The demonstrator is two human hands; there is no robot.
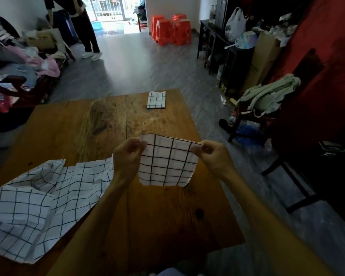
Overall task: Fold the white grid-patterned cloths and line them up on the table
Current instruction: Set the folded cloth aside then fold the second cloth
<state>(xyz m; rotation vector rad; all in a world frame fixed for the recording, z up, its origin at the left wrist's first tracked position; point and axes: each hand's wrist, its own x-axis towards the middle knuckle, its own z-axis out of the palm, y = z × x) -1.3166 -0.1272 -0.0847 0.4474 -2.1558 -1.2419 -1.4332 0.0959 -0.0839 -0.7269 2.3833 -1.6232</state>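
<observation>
A folded white grid-patterned cloth (167,162) hangs above the wooden table (84,128), held up by its two top corners. My left hand (126,156) pinches its top left corner and my right hand (213,156) pinches its top right corner. One finished folded grid cloth (156,100) lies flat near the table's far edge. A rumpled heap of unfolded grid cloths (38,204) covers the table's near left corner.
A dark chair (283,136) draped with a pale green garment (267,96) stands right of the table. Piled clothes (18,76) lie at the left. A person's legs (88,32) stand at the far left. Orange stools (171,29) sit at the back.
</observation>
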